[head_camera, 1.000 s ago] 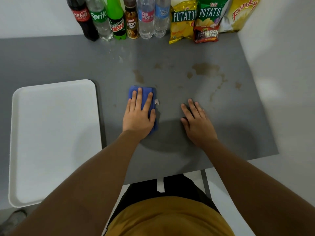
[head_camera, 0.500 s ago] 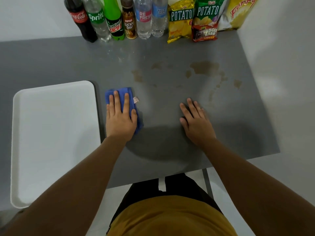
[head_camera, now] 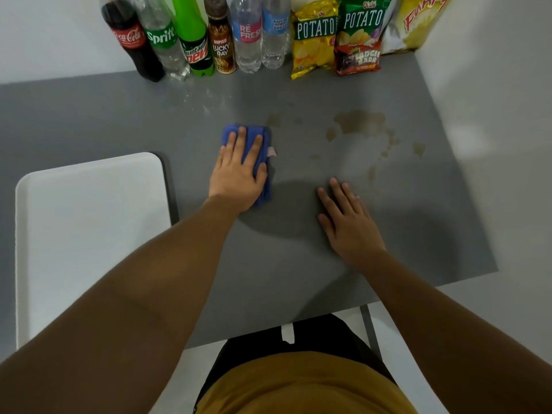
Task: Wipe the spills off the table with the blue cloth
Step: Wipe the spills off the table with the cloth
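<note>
Right now the left hand [head_camera: 237, 171] lies flat, fingers straight, pressing the blue cloth [head_camera: 260, 144] onto the grey table [head_camera: 418, 234]. The right hand [head_camera: 348, 224] rests flat and holds nothing, palm down on the table, well apart from the cloth. The cloth is folded and sits mid-table, its far corner just beside a small brown spot [head_camera: 274, 119].

Most of the mess looks unwiped: the big brown spill [head_camera: 360, 122] and its scattered drips [head_camera: 388, 144] lie to the right.

Risks, as I judge them: a wide sweep could smear the liquid rather than lift it, or a push too far back could knock the bottles [head_camera: 206, 37] and snack bags [head_camera: 337, 37] lined along the far edge. The clear wet droplets [head_camera: 191, 97] near the bottles are easy to miss.

The white tray [head_camera: 89, 234] sits left, close to the cloth's path.
</note>
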Motion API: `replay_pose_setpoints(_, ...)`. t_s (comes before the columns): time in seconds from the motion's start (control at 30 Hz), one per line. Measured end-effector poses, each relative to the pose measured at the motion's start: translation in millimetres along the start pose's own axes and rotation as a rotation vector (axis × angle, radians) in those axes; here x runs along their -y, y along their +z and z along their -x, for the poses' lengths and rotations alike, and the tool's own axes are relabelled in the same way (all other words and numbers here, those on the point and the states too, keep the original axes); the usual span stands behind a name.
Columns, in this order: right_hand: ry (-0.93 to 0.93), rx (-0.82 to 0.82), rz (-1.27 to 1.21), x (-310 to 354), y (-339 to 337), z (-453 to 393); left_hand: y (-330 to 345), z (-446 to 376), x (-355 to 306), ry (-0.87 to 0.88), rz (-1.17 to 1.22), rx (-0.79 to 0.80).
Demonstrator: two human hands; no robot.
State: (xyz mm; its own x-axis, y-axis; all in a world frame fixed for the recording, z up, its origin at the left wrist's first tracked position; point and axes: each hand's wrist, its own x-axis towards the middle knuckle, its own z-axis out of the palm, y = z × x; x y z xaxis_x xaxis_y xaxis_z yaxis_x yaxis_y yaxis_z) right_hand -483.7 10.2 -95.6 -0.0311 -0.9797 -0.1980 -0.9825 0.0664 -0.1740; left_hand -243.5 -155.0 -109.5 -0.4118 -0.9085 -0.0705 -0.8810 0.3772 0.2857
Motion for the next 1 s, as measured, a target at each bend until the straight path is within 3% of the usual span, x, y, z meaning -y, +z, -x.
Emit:
replay_pose_setpoints(0.27, -0.009, 0.002, 0.023, -2.0, -1.5, -0.8, -1.1, 5.4, 11.7, -0.155, -0.053, -0.005)
replay_pose_setpoints(0.47, -0.022, 0.018, 0.019, -4.6, -2.7, -2.4, 13.3, 31.3, -29.0, -0.042, -0.065, -0.025)
replay_pose_setpoints(0.7, -0.03, 0.009, -0.002, -4.7, -6.9, -1.6, 14.9, -12.5, -56.5, 0.121, -0.073, 0.026)
replay_pose_setpoints(1.0, -0.062, -0.036, -0.011, -7.6, -6.6, -1.0, -0.4, -65.0, -17.2, 0.008, -0.03, 0.006)
